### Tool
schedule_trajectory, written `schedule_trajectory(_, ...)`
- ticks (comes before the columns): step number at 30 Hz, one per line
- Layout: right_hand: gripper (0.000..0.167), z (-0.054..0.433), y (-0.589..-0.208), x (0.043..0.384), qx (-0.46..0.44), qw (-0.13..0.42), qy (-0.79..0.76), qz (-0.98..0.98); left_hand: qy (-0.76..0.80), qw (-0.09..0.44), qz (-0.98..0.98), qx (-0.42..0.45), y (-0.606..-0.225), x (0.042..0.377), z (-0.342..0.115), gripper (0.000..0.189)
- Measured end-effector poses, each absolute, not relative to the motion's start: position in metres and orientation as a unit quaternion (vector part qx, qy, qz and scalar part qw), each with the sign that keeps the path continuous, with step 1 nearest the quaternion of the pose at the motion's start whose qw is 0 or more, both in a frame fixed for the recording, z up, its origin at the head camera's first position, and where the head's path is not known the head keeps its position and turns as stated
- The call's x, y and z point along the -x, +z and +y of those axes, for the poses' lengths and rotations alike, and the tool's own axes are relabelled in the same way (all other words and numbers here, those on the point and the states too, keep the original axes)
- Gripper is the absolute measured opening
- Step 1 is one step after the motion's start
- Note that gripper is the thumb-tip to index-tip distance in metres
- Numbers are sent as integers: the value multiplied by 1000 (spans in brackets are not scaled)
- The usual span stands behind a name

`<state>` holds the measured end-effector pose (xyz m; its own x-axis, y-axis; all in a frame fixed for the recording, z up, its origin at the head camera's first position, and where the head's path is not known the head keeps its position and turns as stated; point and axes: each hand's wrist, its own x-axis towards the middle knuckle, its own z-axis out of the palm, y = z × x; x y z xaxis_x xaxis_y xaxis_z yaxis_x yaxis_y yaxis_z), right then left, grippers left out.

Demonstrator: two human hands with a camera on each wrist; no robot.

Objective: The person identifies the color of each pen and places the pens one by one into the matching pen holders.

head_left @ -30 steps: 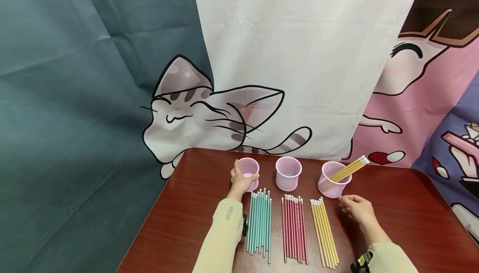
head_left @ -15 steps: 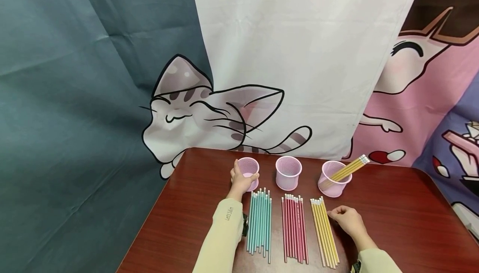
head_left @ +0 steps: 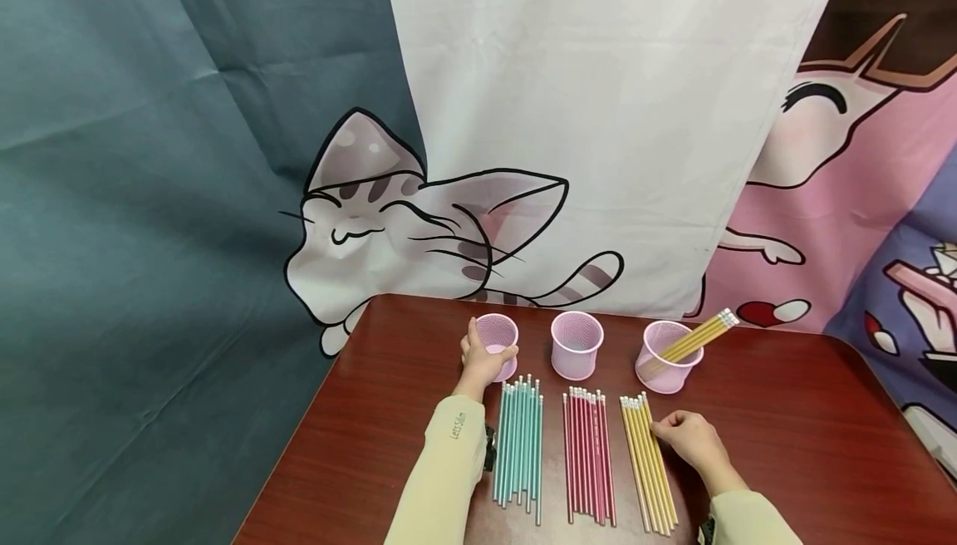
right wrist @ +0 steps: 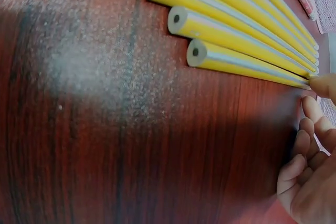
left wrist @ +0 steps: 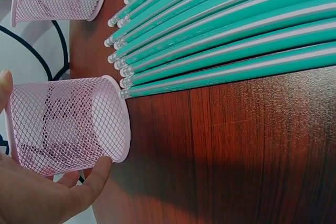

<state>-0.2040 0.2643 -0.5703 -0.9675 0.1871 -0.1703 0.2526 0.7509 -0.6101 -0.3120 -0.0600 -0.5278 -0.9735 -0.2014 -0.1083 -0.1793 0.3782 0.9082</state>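
My left hand (head_left: pixel 482 358) grips a pink mesh pencil cup (left wrist: pixel 68 124), its fingers and thumb spread around the cup's side. Just before this cup lies a row of teal pencils (head_left: pixel 518 441), eraser ends toward it. At the right, my right hand (head_left: pixel 695 441) is beside a row of yellow pencils (head_left: pixel 648 466), a digit touching the outermost one near its eraser end. The other fingers (right wrist: pixel 296 169) are curled, with nothing between them. Another pink mesh cup (head_left: pixel 663 383) behind holds several yellow pencils (head_left: pixel 703 336) leaning right.
A row of red pencils (head_left: pixel 588 458) lies between the teal and yellow rows. Behind it stands a middle pink mesh cup (head_left: pixel 574 362). All rest on a dark red wooden table (head_left: pixel 800 412), with a printed cloth (head_left: pixel 598 113) hanging behind its far edge.
My right hand has moved from near the right cup, left and toward me, to the yellow row, where it touches the outer pencil. My left hand has stayed on its cup.
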Motion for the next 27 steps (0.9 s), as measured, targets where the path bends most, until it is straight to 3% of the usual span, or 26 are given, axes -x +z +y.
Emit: schedule_trajectory(27, 24, 259, -570, 208, -129, 70, -289, 946, -548, 20, -829, -107, -534, 315, -62, 103)
